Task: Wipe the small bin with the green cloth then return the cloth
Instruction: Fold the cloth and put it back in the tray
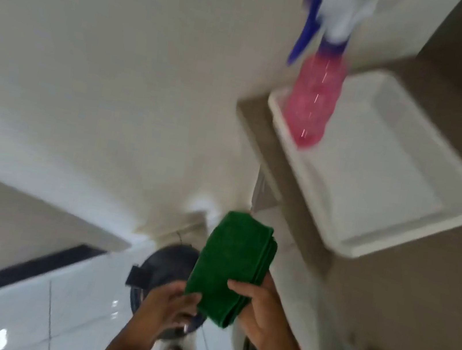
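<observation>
The right hand [259, 315] grips the folded green terry cloth [231, 268] at its lower right edge, thumb lying across the top face and the other fingers hidden beneath. The left hand [170, 304] pinches the cloth's lower left corner with fingers closed on it. Just behind, partly covered by cloth and hand, a small dark round bin [160, 266] stands on the glossy white floor tiles [74, 316]. Farther off, a blurred pink spray bottle [314, 97] stands in a shallow white plastic tray [389, 181] on a brown counter [414, 309].
</observation>
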